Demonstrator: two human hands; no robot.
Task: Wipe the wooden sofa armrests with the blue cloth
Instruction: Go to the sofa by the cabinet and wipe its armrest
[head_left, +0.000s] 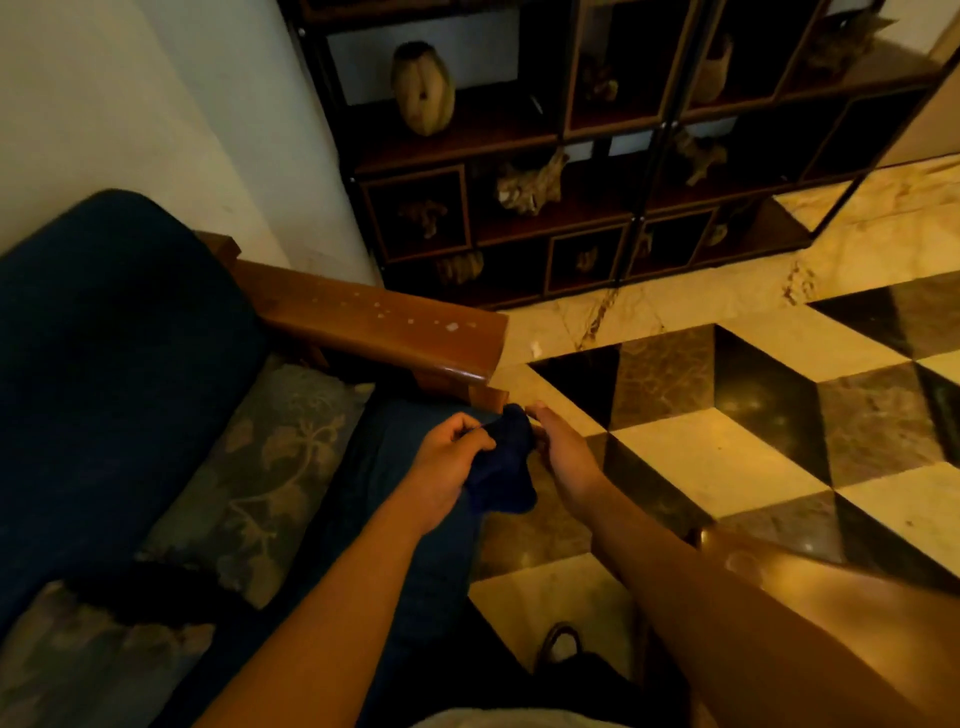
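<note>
Hands (498, 457) bunch blue cloth (504, 467) just below armrest (374, 322) end.

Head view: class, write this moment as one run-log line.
stage: before wiping | left hand: holds cloth | right hand: open beside cloth | armrest: pale specks on top, cloth below its front end

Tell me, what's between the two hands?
In the head view, the bunched blue cloth sits between them: the left hand grips it, the right hand touches it.
</note>
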